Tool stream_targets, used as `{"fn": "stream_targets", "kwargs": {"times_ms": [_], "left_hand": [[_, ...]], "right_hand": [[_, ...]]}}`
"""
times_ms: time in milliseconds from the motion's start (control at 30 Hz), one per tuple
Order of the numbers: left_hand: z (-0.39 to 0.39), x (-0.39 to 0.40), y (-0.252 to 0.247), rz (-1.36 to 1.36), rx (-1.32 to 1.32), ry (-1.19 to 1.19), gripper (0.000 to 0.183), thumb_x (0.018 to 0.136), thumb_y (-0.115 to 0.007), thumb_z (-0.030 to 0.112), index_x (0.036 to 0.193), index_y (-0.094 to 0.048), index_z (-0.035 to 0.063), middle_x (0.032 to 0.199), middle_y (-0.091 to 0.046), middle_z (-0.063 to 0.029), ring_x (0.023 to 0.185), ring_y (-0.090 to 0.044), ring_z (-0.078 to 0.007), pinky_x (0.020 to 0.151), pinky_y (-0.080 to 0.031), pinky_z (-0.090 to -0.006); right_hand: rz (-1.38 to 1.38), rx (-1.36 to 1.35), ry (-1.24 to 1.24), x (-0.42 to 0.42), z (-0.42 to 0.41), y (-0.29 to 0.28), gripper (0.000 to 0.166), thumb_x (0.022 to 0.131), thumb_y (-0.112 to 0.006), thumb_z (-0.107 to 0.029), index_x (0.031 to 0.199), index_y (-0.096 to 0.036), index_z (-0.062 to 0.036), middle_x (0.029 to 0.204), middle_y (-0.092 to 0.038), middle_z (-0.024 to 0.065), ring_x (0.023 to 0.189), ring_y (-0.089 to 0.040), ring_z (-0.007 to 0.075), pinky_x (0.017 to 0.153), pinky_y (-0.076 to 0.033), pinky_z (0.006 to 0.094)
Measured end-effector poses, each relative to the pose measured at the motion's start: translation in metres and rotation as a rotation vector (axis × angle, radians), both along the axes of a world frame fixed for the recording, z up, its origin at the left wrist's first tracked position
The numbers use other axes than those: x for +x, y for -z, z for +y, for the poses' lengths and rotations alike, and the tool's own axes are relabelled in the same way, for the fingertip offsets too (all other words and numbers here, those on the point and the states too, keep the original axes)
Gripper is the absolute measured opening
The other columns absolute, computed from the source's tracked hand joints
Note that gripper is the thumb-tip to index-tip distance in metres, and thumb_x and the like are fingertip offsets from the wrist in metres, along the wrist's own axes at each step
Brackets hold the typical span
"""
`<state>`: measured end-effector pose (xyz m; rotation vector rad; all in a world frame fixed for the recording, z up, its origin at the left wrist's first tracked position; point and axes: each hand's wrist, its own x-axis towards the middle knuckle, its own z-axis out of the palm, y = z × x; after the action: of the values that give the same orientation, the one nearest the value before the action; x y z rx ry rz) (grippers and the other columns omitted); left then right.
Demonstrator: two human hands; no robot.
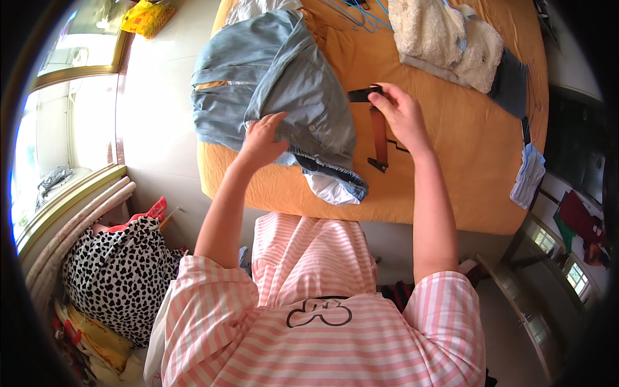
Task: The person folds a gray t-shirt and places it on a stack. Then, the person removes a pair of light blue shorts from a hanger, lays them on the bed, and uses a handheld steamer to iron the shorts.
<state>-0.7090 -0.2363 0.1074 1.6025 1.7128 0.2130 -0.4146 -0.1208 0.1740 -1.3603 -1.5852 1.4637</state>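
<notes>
My right hand (400,113) grips one end of a brown hanger (379,135) with black clip ends and a thin dark hook; it hangs over the bed. To its left lies a light-blue denim garment (309,92), loosely folded, with a button and a frayed edge. My left hand (265,138) rests on the denim, thumb spread from the fingers. White fabric (331,188) shows under the garment's near end, at the bed's front edge.
An orange sheet (449,169) covers the bed. Cream fleece clothing (445,43), a dark blue cloth (508,84) and blue hangers (362,14) lie farther back. Face masks (527,176) sit at the right edge. On the left are a spotted cloth (125,275) and a window (67,121).
</notes>
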Motion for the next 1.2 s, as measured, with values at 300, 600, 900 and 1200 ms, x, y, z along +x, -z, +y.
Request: {"fn": "stream_targets", "kwargs": {"times_ms": [300, 600, 900, 1200], "left_hand": [[-0.005, 0.011, 0.050, 0.379, -0.219, -0.061, 0.090, 0.074, -0.075, 0.034, 0.151, -0.030, 0.0265, 0.157, -0.025, -0.0170, 0.144, -0.027, -0.0336, 0.113, -0.027, -0.0507], [0.011, 0.010, 0.074, 0.391, -0.418, -0.078, 0.101, 0.069, -0.082, 0.035, 0.151, -0.025, 0.0401, 0.161, -0.019, -0.0092, 0.145, -0.026, -0.0272, 0.111, -0.030, -0.0550], [0.013, -0.003, 0.091, 0.291, -0.467, -0.080, 0.104, 0.068, -0.081, 0.033, 0.152, -0.021, 0.0413, 0.161, -0.016, -0.0106, 0.146, -0.025, -0.0281, 0.112, -0.030, -0.0534], [0.016, 0.002, 0.096, 0.279, -0.400, -0.110, 0.103, 0.066, -0.083, 0.023, 0.150, -0.027, 0.0415, 0.160, -0.022, -0.0117, 0.144, -0.029, -0.0300, 0.112, -0.029, -0.0541]], "right_hand": [[-0.208, 0.404, 0.208, -0.017, -0.005, 0.082, 0.016, 0.093, -0.060, -0.011, 0.107, -0.065, -0.0046, 0.096, -0.068, 0.0137, 0.085, -0.068, 0.0275, 0.074, -0.054, 0.0344], [-0.771, 0.082, 0.321, 0.032, -0.084, 0.225, 0.054, 0.074, -0.076, -0.029, 0.114, -0.057, 0.0021, 0.101, -0.063, 0.0180, 0.096, -0.061, 0.0339, 0.082, -0.050, 0.0434], [-0.462, 0.118, 0.415, 0.012, -0.059, 0.158, 0.023, 0.074, -0.063, -0.011, 0.075, -0.042, -0.0016, 0.062, -0.051, 0.0128, 0.055, -0.053, 0.0307, 0.054, -0.045, 0.0406], [-0.576, 0.298, 0.340, -0.052, 0.162, 0.125, 0.043, 0.078, -0.069, -0.032, 0.100, -0.054, 0.0005, 0.096, -0.062, 0.0177, 0.094, -0.060, 0.0334, 0.081, -0.049, 0.0441]]}}
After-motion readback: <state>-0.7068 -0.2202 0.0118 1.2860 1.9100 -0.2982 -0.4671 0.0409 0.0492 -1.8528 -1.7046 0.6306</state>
